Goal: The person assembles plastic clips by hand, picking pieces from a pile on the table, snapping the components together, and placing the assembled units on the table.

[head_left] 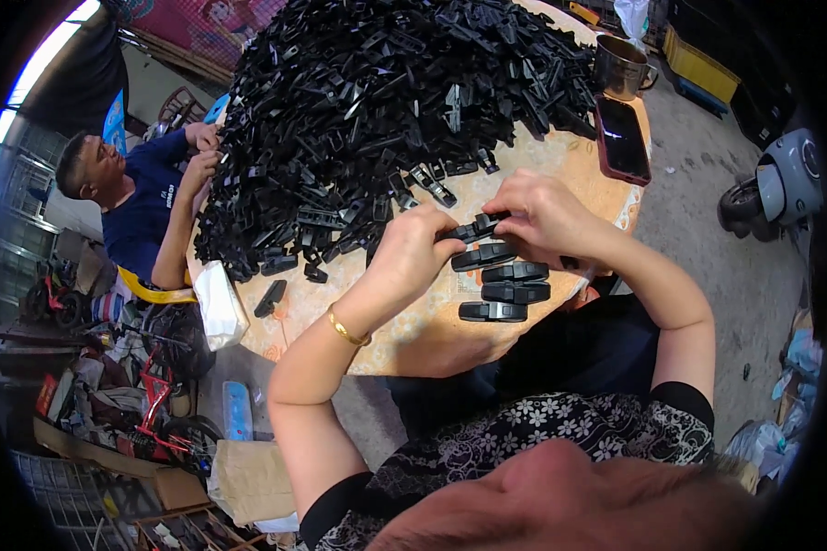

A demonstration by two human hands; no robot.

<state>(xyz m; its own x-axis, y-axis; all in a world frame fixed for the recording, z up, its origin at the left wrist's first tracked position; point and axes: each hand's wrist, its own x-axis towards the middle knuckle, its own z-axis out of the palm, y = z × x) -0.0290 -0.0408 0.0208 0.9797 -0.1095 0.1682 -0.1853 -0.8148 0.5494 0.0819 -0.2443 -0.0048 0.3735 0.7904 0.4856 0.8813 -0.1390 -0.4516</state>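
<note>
My left hand [412, 243], with a gold bangle on its wrist, and my right hand [544, 217] meet over the near part of the table [413, 335]. Between them they pinch a small black plastic clip [471, 229], one end in each hand's fingertips. The fingers partly cover it, so its exact form is hidden. Just below lies a short column of similar black clips [515, 292], side by side and roughly level. Beyond my hands a large heap of loose black plastic pieces [368, 119] covers the far part of the table.
A phone [623, 140] and a metal mug [623, 69] stand at the table's right edge. A white packet [219, 308] lies at the left edge. Across on the left sits a co-worker [147, 188] with both hands at the heap. A grey scooter [786, 179] is parked at right.
</note>
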